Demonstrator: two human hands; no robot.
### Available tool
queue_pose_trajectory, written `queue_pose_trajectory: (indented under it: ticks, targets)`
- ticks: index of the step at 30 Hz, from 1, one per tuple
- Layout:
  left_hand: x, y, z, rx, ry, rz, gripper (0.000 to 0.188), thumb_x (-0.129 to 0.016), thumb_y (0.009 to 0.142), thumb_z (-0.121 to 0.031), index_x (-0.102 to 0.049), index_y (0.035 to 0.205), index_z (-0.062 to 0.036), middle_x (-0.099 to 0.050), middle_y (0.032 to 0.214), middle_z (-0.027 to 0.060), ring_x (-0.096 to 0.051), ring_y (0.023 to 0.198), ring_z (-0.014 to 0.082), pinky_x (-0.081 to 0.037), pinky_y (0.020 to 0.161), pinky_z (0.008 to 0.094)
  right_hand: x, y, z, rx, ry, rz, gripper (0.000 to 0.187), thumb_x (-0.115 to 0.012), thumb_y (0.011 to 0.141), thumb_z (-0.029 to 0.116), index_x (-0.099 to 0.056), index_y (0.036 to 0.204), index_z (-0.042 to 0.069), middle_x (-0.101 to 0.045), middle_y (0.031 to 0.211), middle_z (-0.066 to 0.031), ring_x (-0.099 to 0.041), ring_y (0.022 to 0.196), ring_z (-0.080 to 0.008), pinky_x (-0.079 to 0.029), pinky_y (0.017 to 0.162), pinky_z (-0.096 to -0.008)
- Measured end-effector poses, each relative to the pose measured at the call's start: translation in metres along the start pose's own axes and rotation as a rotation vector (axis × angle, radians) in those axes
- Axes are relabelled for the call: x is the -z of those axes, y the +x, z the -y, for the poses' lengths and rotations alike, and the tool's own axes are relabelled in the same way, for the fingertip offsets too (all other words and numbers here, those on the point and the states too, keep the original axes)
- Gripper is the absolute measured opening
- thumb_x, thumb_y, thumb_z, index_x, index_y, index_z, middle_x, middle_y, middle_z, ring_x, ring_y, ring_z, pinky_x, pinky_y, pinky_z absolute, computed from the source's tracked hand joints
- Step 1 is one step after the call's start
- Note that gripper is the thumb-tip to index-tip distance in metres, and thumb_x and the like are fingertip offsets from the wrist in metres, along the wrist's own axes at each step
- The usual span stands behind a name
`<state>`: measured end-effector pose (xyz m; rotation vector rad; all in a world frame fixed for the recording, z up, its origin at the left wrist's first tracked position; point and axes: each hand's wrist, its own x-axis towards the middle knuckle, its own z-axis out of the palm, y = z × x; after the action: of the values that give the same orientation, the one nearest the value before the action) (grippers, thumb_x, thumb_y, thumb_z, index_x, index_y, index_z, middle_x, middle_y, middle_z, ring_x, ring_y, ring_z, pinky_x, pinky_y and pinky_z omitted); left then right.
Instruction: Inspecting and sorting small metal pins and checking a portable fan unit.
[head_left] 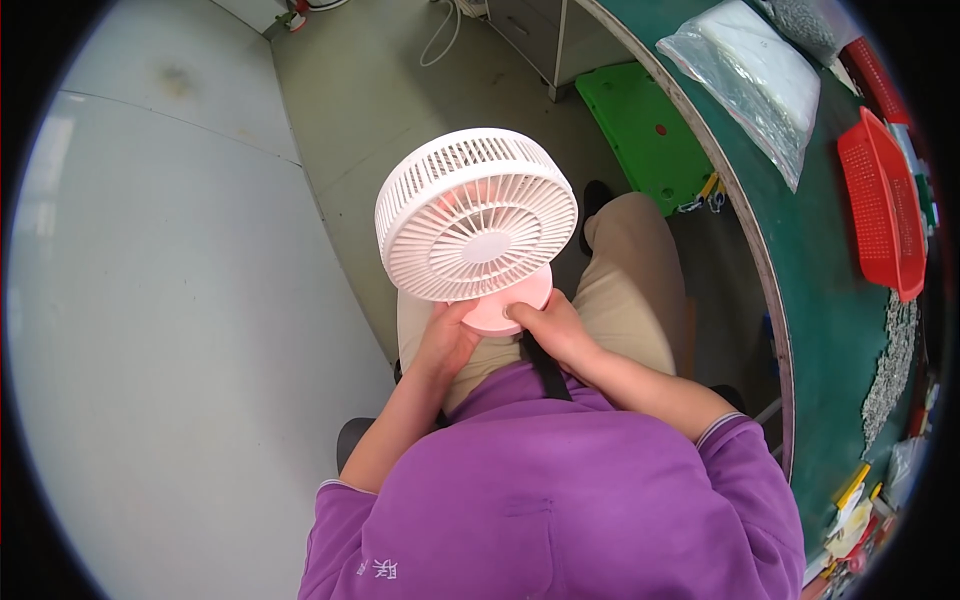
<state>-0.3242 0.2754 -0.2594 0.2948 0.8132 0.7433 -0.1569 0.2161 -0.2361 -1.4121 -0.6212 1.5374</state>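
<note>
A small pink and white desk fan (487,247) is held over my lap, its round slatted grille tilted up toward me. My left hand (447,342) grips the left side of the fan's round pink base (486,318); its fingers are mostly hidden beneath. From the other side, my right hand (556,330) is closed on the base, with the thumb pressed on its top near a small round spot. The stem between base and fan head is hidden behind the grille, and whether the blades turn cannot be made out.
To the right, a green-topped workbench (740,150) curves round, bearing a clear plastic bag (750,75), a red basket (880,205) and a heap of small metal parts (890,370). A green plastic board (645,130) lies below its edge. A pale wall panel (170,330) stands left.
</note>
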Motion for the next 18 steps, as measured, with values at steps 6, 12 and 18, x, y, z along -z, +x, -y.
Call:
queue_pose_trajectory:
  ticks: [6, 12, 18]
  targets:
    - [0.0008, 0.0001, 0.0011, -0.003, -0.007, 0.004, 0.057, -0.046, 0.089, 0.005, -0.029, 0.141, -0.0091, -0.044, 0.137, 0.0081, -0.046, 0.125, 0.0250, -0.041, 0.104, 0.0418, -0.0003, 0.0022, -0.0022, -0.025, -0.013, 0.006, 0.031, -0.060, 0.081, 0.012, -0.061, 0.106, -0.007, -0.066, 0.098, -0.0084, -0.059, 0.089, -0.0132, -0.046, 0.081, -0.0275]
    - [0.0021, 0.0007, 0.0010, -0.005, -0.019, 0.004, 0.059, -0.046, 0.089, 0.005, -0.027, 0.142, -0.0103, -0.043, 0.137, 0.0082, -0.046, 0.126, 0.0258, -0.041, 0.103, 0.0423, -0.0022, 0.0008, 0.0020, -0.037, 0.004, -0.008, 0.032, -0.061, 0.081, 0.012, -0.061, 0.107, -0.006, -0.066, 0.098, -0.0084, -0.060, 0.089, -0.0140, -0.046, 0.081, -0.0278]
    - [0.0014, -0.0005, 0.0003, -0.009, -0.015, 0.012, 0.060, -0.046, 0.089, 0.005, -0.025, 0.143, -0.0120, -0.041, 0.139, 0.0082, -0.045, 0.126, 0.0259, -0.042, 0.103, 0.0427, -0.0033, 0.0007, 0.0027, -0.050, 0.024, -0.014, 0.033, -0.061, 0.080, 0.012, -0.061, 0.108, -0.006, -0.066, 0.100, -0.0088, -0.060, 0.091, -0.0148, -0.046, 0.083, -0.0281]
